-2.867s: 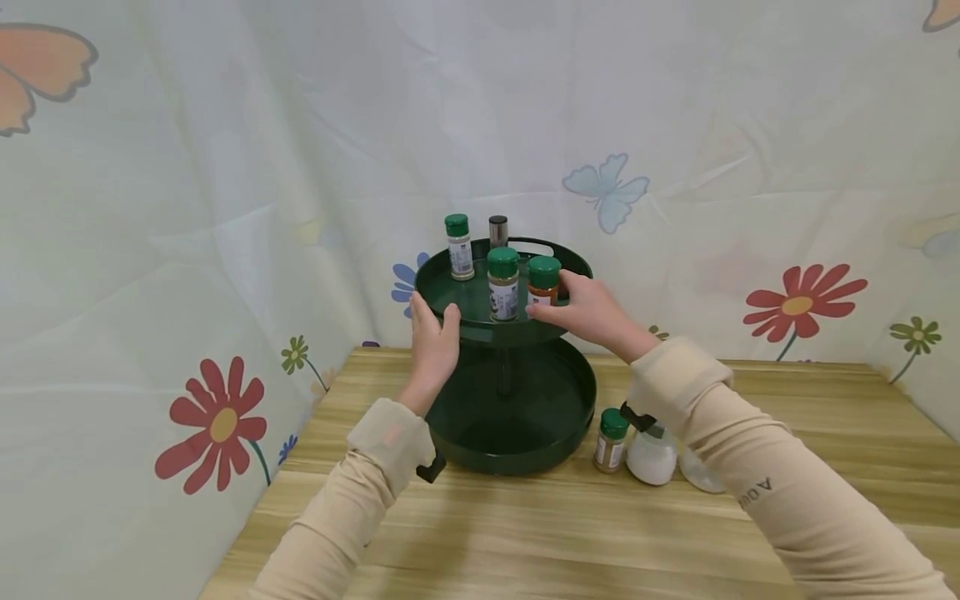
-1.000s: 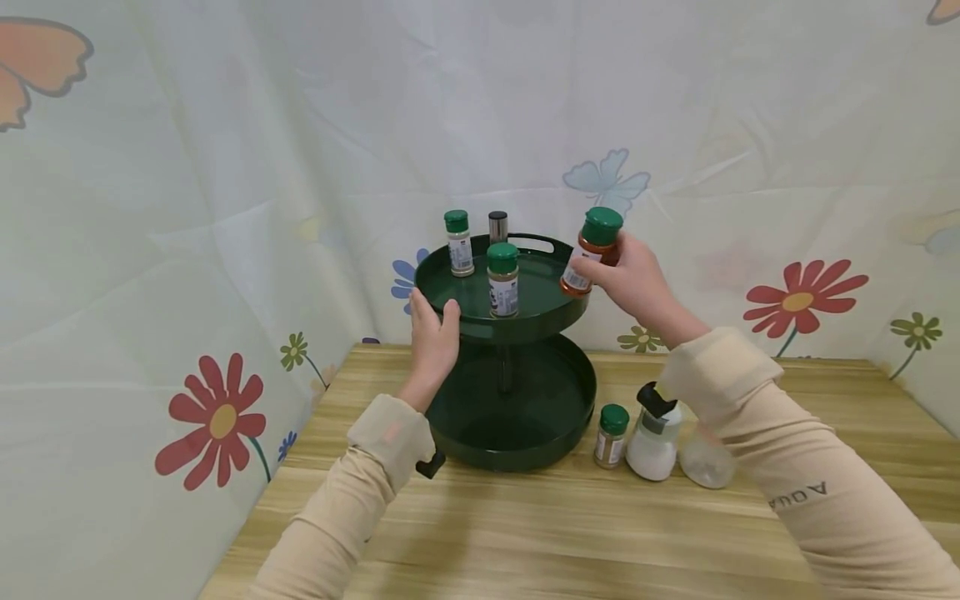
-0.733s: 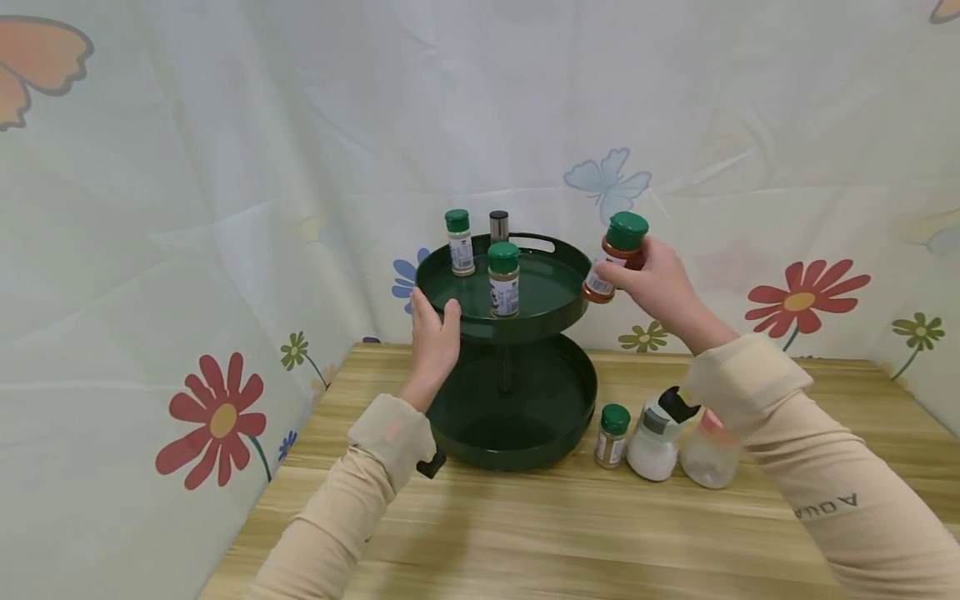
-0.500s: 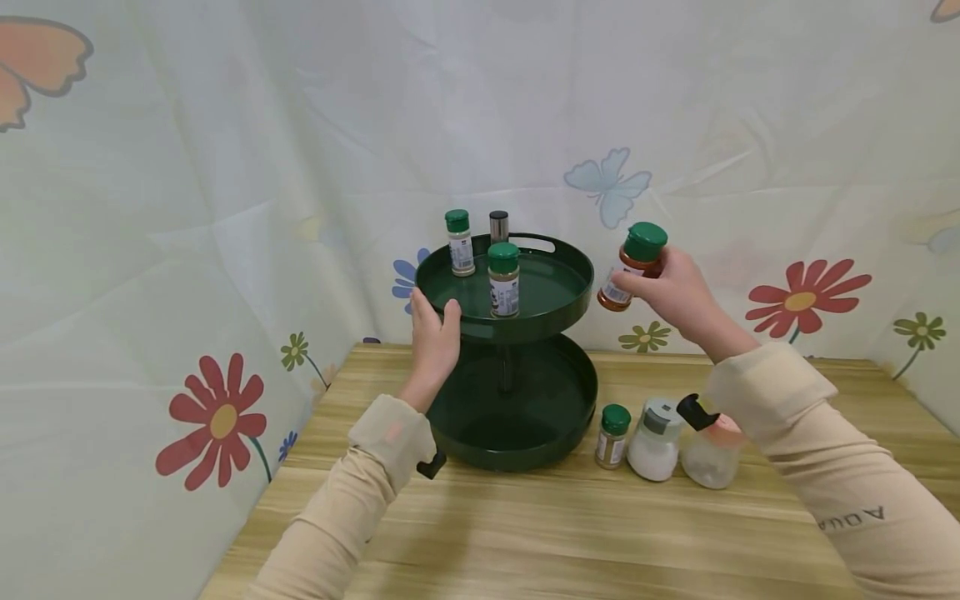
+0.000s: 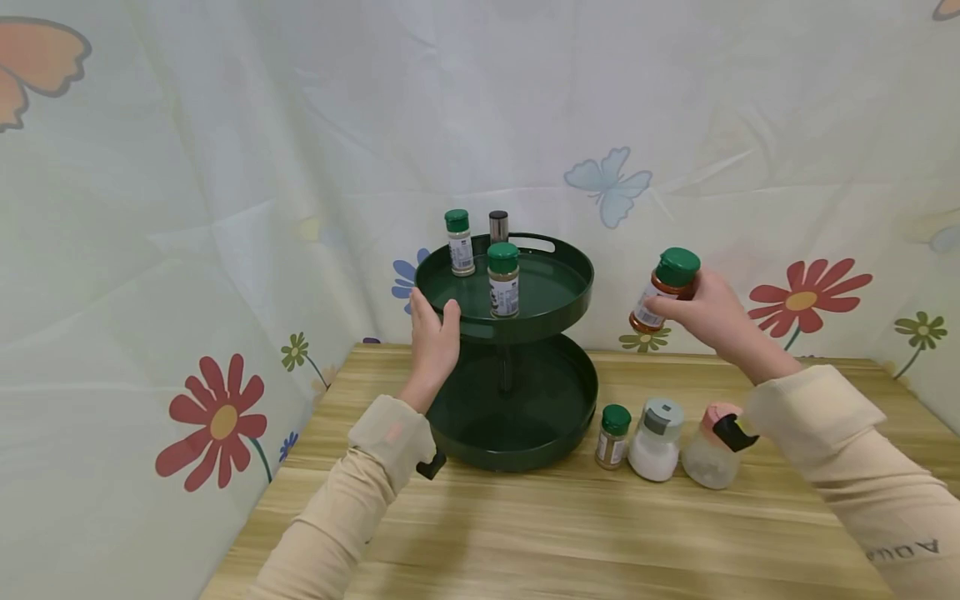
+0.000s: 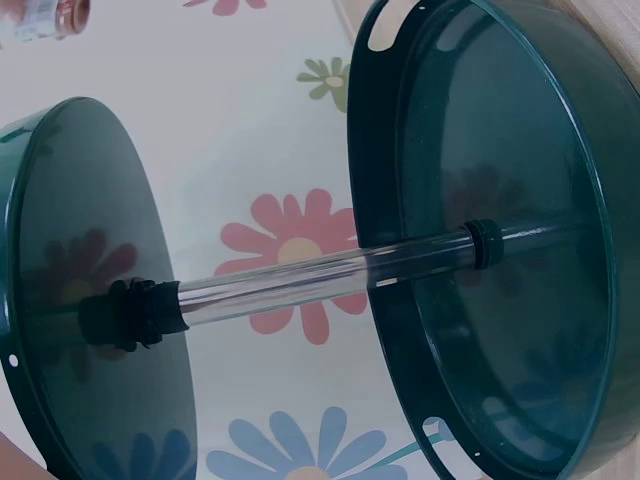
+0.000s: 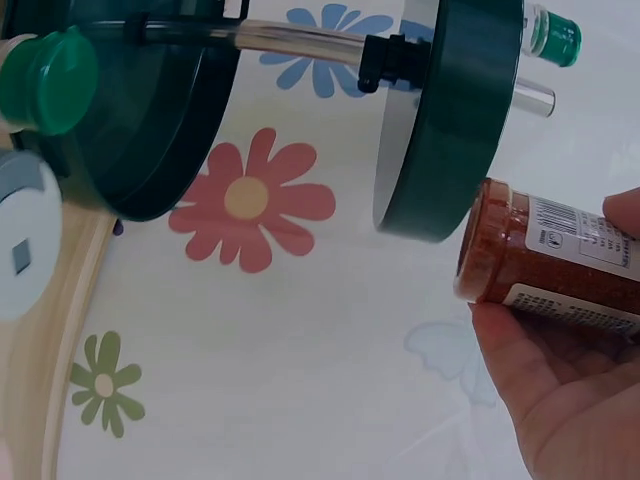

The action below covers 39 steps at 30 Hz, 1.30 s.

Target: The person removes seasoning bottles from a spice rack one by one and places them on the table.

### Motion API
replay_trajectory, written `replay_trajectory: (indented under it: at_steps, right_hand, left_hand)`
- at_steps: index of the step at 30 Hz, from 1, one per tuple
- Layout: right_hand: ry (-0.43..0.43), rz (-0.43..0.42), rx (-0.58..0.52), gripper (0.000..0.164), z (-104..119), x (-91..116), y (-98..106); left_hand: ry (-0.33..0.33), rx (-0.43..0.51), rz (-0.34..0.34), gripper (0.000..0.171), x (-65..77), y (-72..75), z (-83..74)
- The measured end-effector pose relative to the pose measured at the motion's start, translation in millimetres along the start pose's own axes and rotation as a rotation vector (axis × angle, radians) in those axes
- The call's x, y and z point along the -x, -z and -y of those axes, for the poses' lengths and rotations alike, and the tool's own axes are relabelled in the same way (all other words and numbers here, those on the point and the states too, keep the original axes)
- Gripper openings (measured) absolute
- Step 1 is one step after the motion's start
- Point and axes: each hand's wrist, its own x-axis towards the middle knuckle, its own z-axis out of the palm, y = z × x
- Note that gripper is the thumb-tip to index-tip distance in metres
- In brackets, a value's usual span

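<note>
My right hand [image 5: 723,321] grips a spice jar of red powder with a green cap [image 5: 663,287], held tilted in the air to the right of the two-tier tray rack. The right wrist view shows the jar's labelled side [image 7: 570,245] between thumb and fingers. My left hand [image 5: 435,346] rests at the front left rim of the dark green upper tray [image 5: 551,321], fingers straight and thumb apart. Two green-capped spice jars stand on that tray, one at the front [image 5: 503,283] and one at the back left [image 5: 460,246]. Below is the wider lower tray [image 5: 525,458].
On the wooden table [image 5: 540,533], right of the rack, stand a green-capped spice jar [image 5: 612,437], a grey-lidded jar of white contents [image 5: 655,442] and a pink-lidded jar [image 5: 711,454]. The rack's central post [image 5: 498,227] rises above the upper tray. A flower-print curtain [image 5: 480,108] hangs behind.
My right hand has lifted the red-powder spice jar off the upper tray, then carried it right and lower, outside the rim. My left hand has stayed at the tray.
</note>
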Motion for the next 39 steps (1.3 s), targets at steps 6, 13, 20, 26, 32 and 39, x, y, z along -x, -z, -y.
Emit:
replay_trajectory:
  at_steps: [6,13,20,26,32,39]
  right_hand:
    - [-0.026,0.048,0.002,0.051,-11,7,9]
    - [-0.052,0.075,0.042,0.049,-25,14,15]
    - [-0.085,0.095,0.061,0.054,-39,22,19]
    - [-0.08,0.087,0.093,0.052,-51,29,24]
    - [-0.097,0.078,0.111,0.052,-64,37,31]
    - [-0.101,0.07,0.129,0.051,-77,45,39]
  left_hand:
    - [-0.001,-0.002,0.002,0.072,1.2,0.0,0.3]
    - [0.0,0.004,0.008,0.073,1.0,0.1,0.7]
    - [0.0,0.003,0.006,0.072,1.6,0.2,1.1]
    - [-0.007,0.006,0.006,0.072,1.8,0.2,0.9]
    - [-0.02,0.012,0.006,0.072,0.6,0.3,0.7]
    - [-0.024,0.01,0.004,0.072,0.4,0.5,1.3]
